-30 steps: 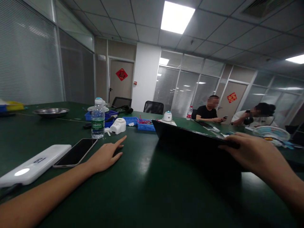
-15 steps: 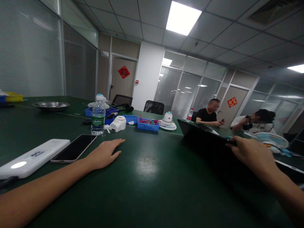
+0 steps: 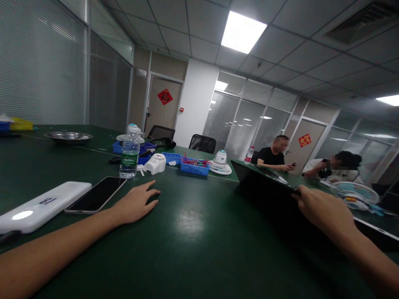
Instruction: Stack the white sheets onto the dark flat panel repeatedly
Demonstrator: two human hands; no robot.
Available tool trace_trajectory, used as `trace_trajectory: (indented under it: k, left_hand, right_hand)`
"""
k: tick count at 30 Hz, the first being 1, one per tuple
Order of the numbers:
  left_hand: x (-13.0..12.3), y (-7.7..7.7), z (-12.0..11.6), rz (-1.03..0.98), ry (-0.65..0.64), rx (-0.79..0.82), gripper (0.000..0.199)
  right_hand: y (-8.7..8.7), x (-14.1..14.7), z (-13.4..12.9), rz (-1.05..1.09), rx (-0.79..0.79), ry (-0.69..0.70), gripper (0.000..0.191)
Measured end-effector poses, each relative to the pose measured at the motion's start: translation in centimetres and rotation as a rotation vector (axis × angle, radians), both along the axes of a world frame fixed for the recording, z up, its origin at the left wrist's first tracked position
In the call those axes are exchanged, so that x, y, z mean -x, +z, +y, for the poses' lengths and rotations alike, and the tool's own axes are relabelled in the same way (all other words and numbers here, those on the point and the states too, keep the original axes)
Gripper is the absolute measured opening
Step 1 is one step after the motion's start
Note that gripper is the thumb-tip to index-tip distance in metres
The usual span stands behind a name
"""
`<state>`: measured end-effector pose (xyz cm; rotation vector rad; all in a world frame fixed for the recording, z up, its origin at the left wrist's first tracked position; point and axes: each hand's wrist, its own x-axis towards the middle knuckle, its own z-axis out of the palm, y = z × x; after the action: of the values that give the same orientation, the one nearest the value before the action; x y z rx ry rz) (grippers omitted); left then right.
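Observation:
My left hand point(image 3: 136, 203) lies palm down on the green table point(image 3: 193, 265), its fingers spread and holding nothing. Close to its wrist is a smartphone point(image 3: 96, 194) with a dark screen, and beyond the fingers stands a clear water bottle point(image 3: 129, 155) with a green label. On the right, my right hand point(image 3: 326, 207) grips the upper edge of a large, thin black panel point(image 3: 271, 203), which stands tilted over the table. Its shape resembles a laptop screen, but its lower part merges into dark shadow. My right fingertips are partly hidden behind that edge.
A white power bank point(image 3: 45, 205) lies at the left. Farther back are a metal dish point(image 3: 68, 137), a white plastic housing point(image 3: 155, 163), a blue tray of wires point(image 3: 195, 167) and a white fan part point(image 3: 220, 163). Two people point(image 3: 272, 155) sit beyond the panel, near a fan grille point(image 3: 354, 193).
The fingers of my left hand have spread wider apart. My right hand and the black panel's edge have shifted slightly left in view. The view itself has tipped a little upward.

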<state>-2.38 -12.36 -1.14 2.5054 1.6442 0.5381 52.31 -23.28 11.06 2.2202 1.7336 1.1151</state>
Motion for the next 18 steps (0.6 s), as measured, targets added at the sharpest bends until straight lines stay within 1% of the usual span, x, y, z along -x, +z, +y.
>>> trace_trajectory:
  k: [4,7,9,11,14,17,18]
  left_hand:
    - [0.1,0.2,-0.1,0.002,0.012,0.021,0.059]
    - [-0.2,0.4,-0.1,-0.003,0.021,0.010,0.059]
    - [-0.5,0.6,-0.1,-0.037,0.043,0.014,0.060]
    - [-0.6,0.8,-0.1,-0.123,0.079,0.017,0.062]
    - [-0.3,1.3,-0.2,-0.325,0.142,-0.014,0.067]
    - [0.1,1.7,-0.1,-0.526,0.159,-0.009,0.068]
    - [0.2,1.9,-0.1,-0.582,0.149,0.003,0.068]
  right_hand:
    - [1.2,2.2,-1.6,-0.021,-0.034,0.097,0.029]
    - [2.0,4.3,-3.3,-0.018,-0.050,0.147,0.031]
    - [2.3,5.7,-4.5,-0.028,-0.068,0.244,0.034]
    - [2.3,7.0,-5.4,-0.043,-0.067,0.388,0.034]
    - [1.5,8.8,-6.3,-0.053,-0.024,0.607,0.029]
    - [-0.3,10.9,-6.7,-0.028,0.076,0.786,0.018]
    - [-1.1,11.6,-6.8,-0.027,0.115,0.835,0.018]
